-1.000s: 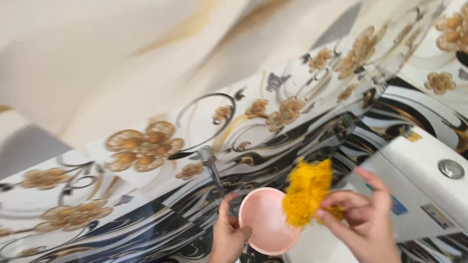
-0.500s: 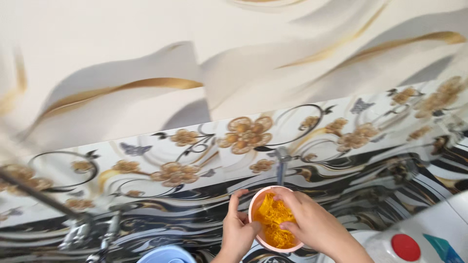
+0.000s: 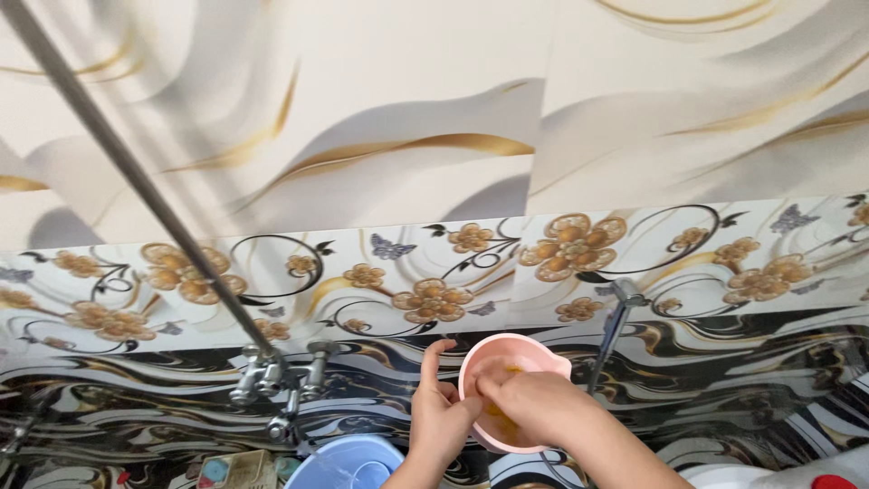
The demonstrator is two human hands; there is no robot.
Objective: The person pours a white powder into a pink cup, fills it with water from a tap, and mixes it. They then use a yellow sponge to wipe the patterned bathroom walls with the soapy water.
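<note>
The wall fills most of the view — pale tiles [image 3: 434, 109] above with grey and gold swirls, a band of gold flowers and small butterflies across the middle, and dark marbled tiles with black and white waves below. A metal pipe [image 3: 127, 167] runs slantwise from the top left corner down to a pair of taps [image 3: 276, 376] fixed on the dark band. Further right a thin metal spout [image 3: 611, 330] comes down off the flower band.

Low in the middle, the left hand [image 3: 439, 412] grips the near rim of a pink bowl [image 3: 507, 358], thumb curled on the edge and forefinger raised. The right hand [image 3: 534, 403] is pressed into the bowl, fingers bent over a yellow scrubber [image 3: 507, 371] — only a sliver of it shows. The bowl is held just left of the spout.

At the bottom edge sits a light blue tub [image 3: 348, 462], below the taps.
</note>
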